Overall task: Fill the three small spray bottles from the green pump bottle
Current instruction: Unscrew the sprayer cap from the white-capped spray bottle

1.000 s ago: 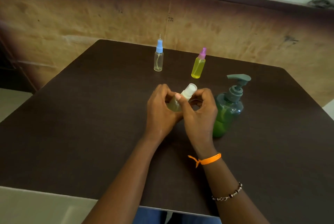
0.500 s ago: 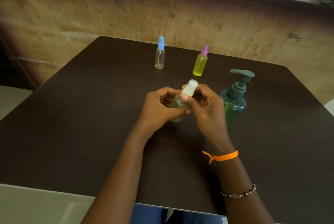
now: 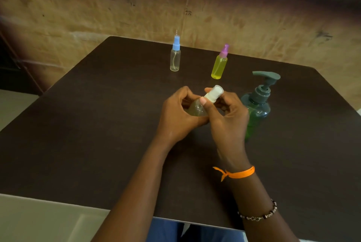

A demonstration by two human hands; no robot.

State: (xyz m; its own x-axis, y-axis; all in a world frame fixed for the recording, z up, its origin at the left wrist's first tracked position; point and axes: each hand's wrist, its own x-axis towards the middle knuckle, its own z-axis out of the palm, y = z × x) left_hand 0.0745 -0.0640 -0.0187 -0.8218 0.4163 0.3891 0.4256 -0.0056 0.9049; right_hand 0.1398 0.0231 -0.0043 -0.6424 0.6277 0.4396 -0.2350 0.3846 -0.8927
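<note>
Compared with half a second earlier, the white-capped spray bottle (image 3: 197,108) is held a little lower and more tilted, its cap (image 3: 214,93) leaning right. The left hand (image 3: 179,116) is curled round the bottle's body, while the right hand (image 3: 226,116) pinches the cap between thumb and fingers. Beyond the left hand, the clear blue-capped bottle (image 3: 175,56) stands on the tabletop (image 3: 88,124); beyond the right hand stands the yellow pink-capped bottle (image 3: 219,64). Just right of the right hand stands the green pump bottle (image 3: 257,109).
</note>
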